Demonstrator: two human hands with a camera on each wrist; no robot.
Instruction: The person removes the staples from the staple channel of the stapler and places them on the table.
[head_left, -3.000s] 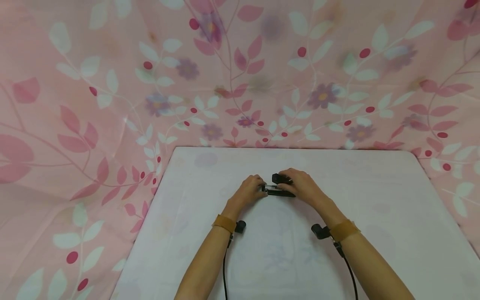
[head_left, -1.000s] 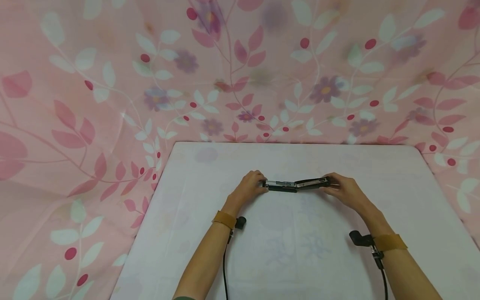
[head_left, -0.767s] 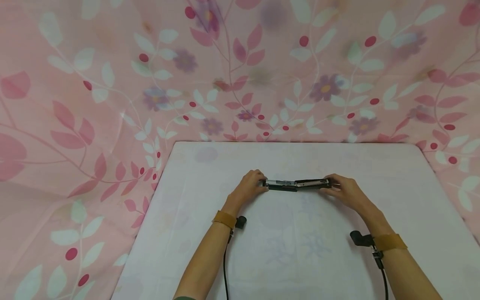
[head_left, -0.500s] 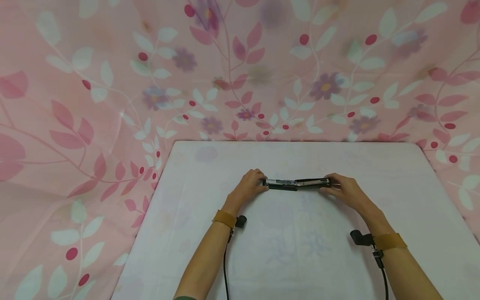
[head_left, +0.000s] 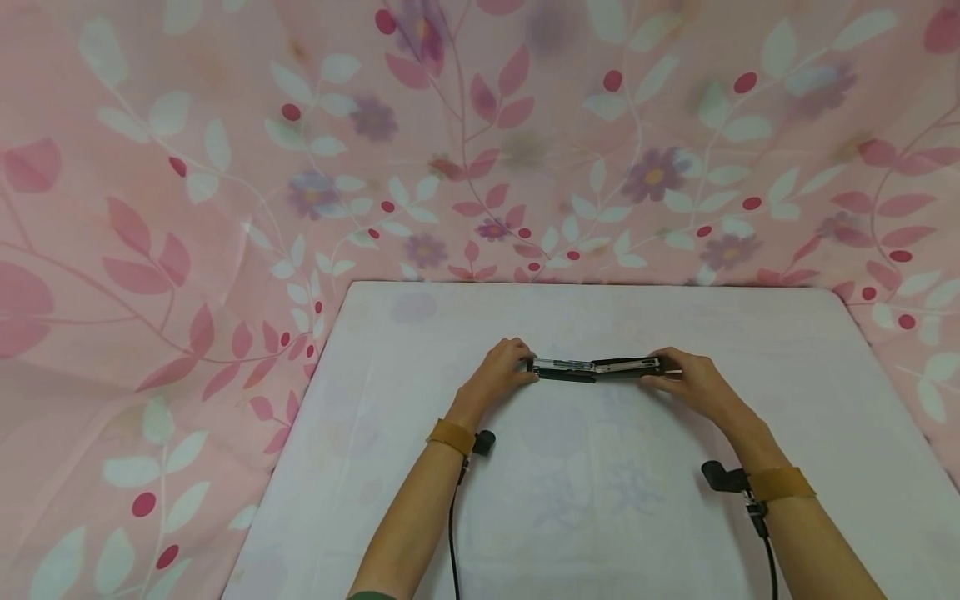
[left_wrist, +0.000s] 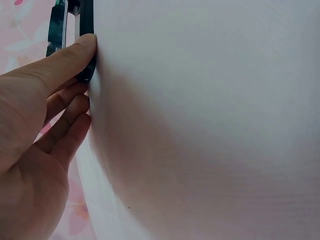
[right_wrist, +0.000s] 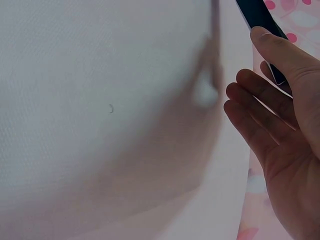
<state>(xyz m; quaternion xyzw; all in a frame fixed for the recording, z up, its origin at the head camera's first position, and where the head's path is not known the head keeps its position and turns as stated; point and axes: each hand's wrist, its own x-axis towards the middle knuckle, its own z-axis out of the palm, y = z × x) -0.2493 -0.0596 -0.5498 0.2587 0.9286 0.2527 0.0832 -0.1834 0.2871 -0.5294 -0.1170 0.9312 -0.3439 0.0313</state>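
Observation:
A black stapler (head_left: 564, 370) with a metal inside is unfolded almost flat over the table, its two halves joined near the middle. In the head view, my left hand (head_left: 495, 372) pinches the outer end of the left half. Seen from the left wrist, the thumb (left_wrist: 80, 50) presses on the near side of that half's dark edge, with the fingers behind. My right hand (head_left: 693, 382) pinches the outer end of the slightly raised right half. In the right wrist view this half (right_wrist: 262, 20) is clear of the tabletop, between thumb and index finger; the other fingers stay off it.
A white cloth covers the table (head_left: 585, 517). Pink floral fabric (head_left: 480, 150) hangs behind it and along the sides. Each wrist wears a tan band with a small black camera (head_left: 723, 477) and a cable.
Three seconds ago the right hand held the stapler's upper half close over the other half; it has since swung that half out to the right. Over the last second, the hands hold nearly still.

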